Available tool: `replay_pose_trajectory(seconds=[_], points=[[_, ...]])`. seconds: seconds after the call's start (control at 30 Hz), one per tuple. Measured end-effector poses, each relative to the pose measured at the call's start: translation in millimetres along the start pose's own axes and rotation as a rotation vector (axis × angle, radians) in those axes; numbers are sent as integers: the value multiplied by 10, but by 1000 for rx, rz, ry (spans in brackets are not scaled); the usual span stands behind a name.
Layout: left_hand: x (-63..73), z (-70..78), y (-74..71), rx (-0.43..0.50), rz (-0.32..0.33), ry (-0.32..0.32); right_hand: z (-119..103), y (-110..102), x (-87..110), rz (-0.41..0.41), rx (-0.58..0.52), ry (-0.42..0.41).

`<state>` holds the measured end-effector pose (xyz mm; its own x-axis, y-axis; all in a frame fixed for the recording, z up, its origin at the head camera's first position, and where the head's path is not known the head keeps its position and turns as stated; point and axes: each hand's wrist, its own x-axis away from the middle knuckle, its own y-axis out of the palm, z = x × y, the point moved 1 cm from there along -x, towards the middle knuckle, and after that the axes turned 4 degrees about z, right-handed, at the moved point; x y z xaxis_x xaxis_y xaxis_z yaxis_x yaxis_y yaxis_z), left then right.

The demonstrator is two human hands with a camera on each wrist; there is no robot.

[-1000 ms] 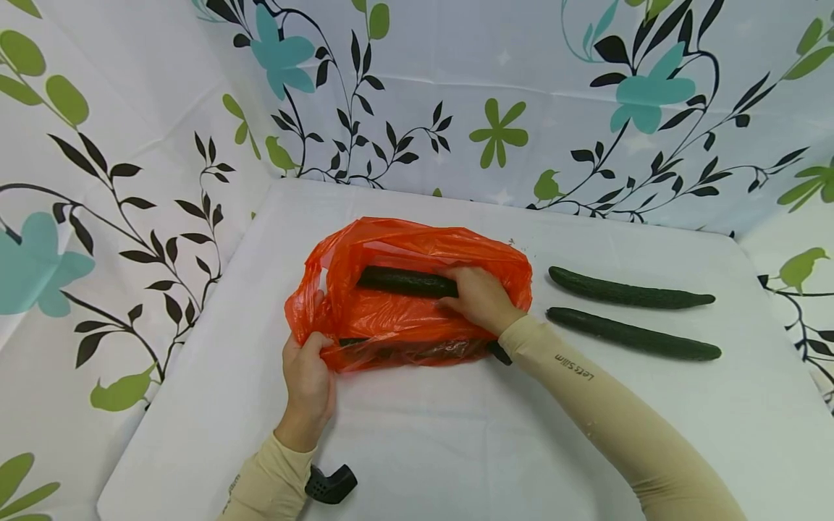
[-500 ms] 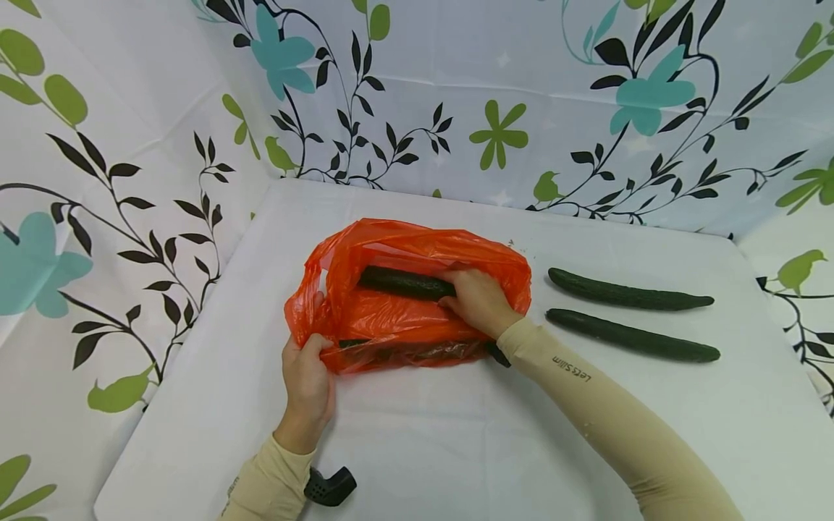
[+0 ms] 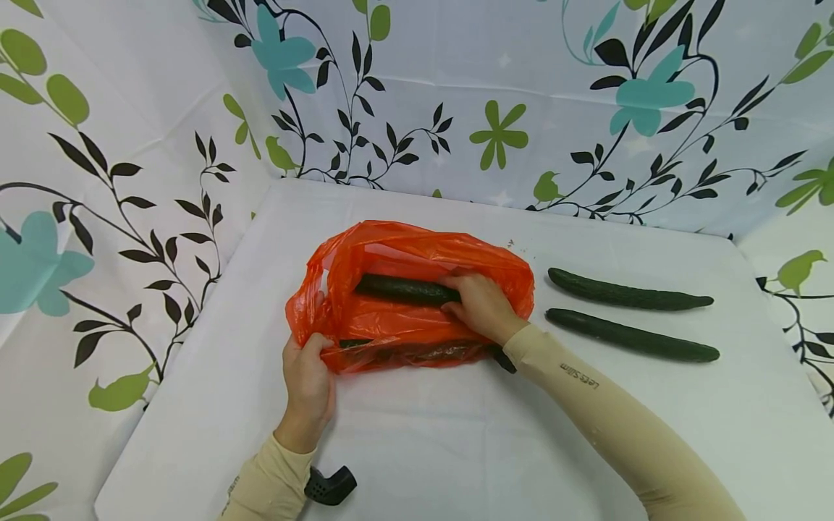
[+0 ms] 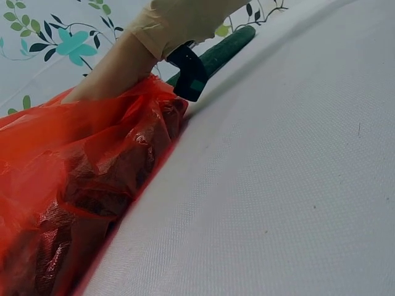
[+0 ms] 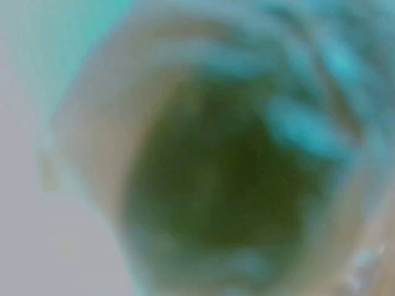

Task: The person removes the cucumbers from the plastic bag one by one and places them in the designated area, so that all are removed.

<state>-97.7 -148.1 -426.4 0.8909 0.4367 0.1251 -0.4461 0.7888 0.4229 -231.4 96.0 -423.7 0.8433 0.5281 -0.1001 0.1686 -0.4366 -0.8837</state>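
A red plastic bag [image 3: 417, 239] lies with its mouth spread toward me in the head view. My left hand [image 3: 306, 383] grips the bag's near left edge, some fingers hidden behind the film. Reaching into the mouth, my right hand [image 3: 481, 300] holds the right end of a cucumber [image 3: 407, 289], which lies lengthwise inside the bag. More dark green shows through the film along the bag's near side. In the left wrist view the red bag [image 4: 92, 172] bulges around something dark. The right wrist view is a blur with a dark green patch.
Two cucumbers, a far one [image 3: 628, 291] and a near one [image 3: 632, 335], lie side by side to the right of the bag on the white table [image 3: 417, 449]. A black wrist device [image 3: 331, 485] shows beside the left sleeve. Patterned cloth [image 3: 404, 94] hangs behind.
The right hand and the cucumber it holds have shifted slightly toward me within the bag. The left hand keeps its place on the edge.
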Motion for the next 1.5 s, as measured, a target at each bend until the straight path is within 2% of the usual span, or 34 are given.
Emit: replay_pose_trajectory(seconds=[0.33, 0.63, 0.8, 1.0, 1.33, 1.5], points=[[4, -7, 6, -11, 18, -11, -18, -29, 139, -31, -92, -44], [13, 3, 9, -11, 12, 21, -24, -116, 276, -6, -168, -121], [19, 16, 16, -3, 21, 40, 2, -153, 341, -5, -238, -118], [18, 26, 23, -20, 26, 34, -13, -200, 385, -3, -353, -117], [20, 17, 22, -35, 13, 24, -165, -370, 481, 17, -490, -105], [20, 11, 23, -43, 32, 23, -261, -452, 530, 37, -580, -113]])
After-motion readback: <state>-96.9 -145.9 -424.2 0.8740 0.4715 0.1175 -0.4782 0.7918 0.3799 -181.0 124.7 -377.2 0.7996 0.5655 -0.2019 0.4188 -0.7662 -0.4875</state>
